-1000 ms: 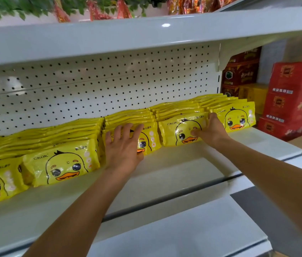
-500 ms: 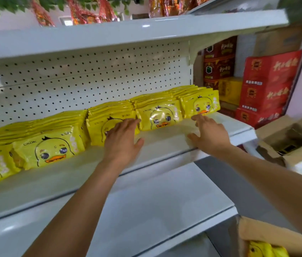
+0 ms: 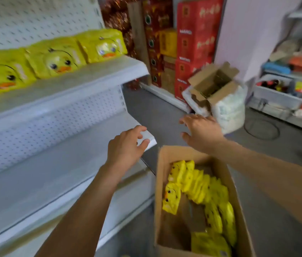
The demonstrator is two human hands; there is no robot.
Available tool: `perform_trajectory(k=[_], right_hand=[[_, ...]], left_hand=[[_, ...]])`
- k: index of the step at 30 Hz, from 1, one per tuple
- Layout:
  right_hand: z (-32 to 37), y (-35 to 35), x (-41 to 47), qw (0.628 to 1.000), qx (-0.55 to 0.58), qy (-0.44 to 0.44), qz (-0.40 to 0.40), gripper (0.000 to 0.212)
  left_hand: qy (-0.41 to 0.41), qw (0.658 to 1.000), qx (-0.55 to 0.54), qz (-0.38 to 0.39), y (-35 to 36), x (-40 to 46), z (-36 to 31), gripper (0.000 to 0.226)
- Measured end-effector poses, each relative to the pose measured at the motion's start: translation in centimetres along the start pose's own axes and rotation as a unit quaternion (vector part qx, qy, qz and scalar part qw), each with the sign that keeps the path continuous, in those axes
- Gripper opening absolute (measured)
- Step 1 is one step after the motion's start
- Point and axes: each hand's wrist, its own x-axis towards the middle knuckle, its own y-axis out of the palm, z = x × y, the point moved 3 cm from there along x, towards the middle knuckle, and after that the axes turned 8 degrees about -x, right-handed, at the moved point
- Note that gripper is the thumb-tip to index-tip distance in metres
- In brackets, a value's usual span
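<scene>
Yellow duck-print packs (image 3: 53,58) stand in rows on the upper white shelf (image 3: 90,78). On the floor at lower right an open cardboard box (image 3: 160,182) holds several more yellow duck packs (image 3: 198,186). My left hand (image 3: 126,147) hovers over the corner of the lower shelf, fingers loosely spread and holding nothing. My right hand (image 3: 200,130) is out over the floor just beyond the box's far edge, fingers spread and empty. The picture is blurred by motion.
A bare lower shelf (image 3: 35,182) runs under my left arm. Red cartons (image 3: 196,34) are stacked at the back wall. A small open carton (image 3: 213,82) sits on a white sack (image 3: 230,110). Bins and shelving (image 3: 283,91) stand far right, with grey floor (image 3: 155,112) between.
Both hands have left the duck packs on the upper shelf and dropped down and right. My view has swung right and down, bringing the floor box of packs into sight.
</scene>
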Motion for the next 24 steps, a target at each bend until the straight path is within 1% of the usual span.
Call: perform_trajectory(k=[2, 4, 7, 10, 11, 13, 16, 18, 20, 22, 24], right_hand=[[-2.4, 2.8, -3.3, 0.997, 0.01, 0.016, 0.073, 0.036], [-4.4, 5.5, -6.4, 0.988, 0.022, 0.032, 0.151, 0.032], [-6.5, 10.3, -10.1, 0.967, 0.03, 0.047, 0.247, 0.029], [-8.0, 15.9, -13.2, 0.942, 0.039, 0.067, 0.328, 0.03], [-8.3, 17.7, -14.3, 0.934, 0.033, 0.061, 0.35, 0.031], [-8.6, 21.4, -16.2, 0.921, -0.001, 0.02, 0.389, 0.036], [-8.8, 26.2, -18.5, 0.903, -0.095, -0.066, 0.414, 0.052], [-8.9, 29.1, -19.6, 0.892, -0.152, -0.112, 0.411, 0.063], [-9.1, 31.7, -20.6, 0.875, -0.195, -0.162, 0.412, 0.074], [-9.3, 33.8, -21.5, 0.857, -0.224, -0.204, 0.417, 0.08], [-9.5, 35.4, -22.1, 0.849, -0.235, -0.224, 0.417, 0.08]], left_hand=[[-0.009, 0.999, -0.007, 0.052, 4.2, -1.5, -1.2, 0.035], [-0.031, 0.992, -0.019, 0.119, 8.3, -3.1, -1.8, 0.036], [-0.075, 0.975, -0.062, 0.2, 14.5, -5.0, -1.0, 0.035], [-0.112, 0.949, -0.104, 0.275, 20.5, -6.8, 0.3, 0.033], [-0.124, 0.94, -0.115, 0.297, 22.5, -7.4, 0.8, 0.031], [-0.157, 0.917, -0.162, 0.329, 26.5, -8.7, 1.6, 0.032], [-0.25, 0.867, -0.234, 0.361, 33.2, -10.7, 3.0, 0.033], [-0.347, 0.821, -0.279, 0.358, 37.5, -12.2, 3.8, 0.04], [-0.425, 0.772, -0.298, 0.368, 41.2, -13.7, 4.1, 0.05], [-0.463, 0.751, -0.28, 0.379, 44.2, -15.2, 4.3, 0.058], [-0.492, 0.738, -0.249, 0.39, 46.4, -16.5, 4.5, 0.065]])
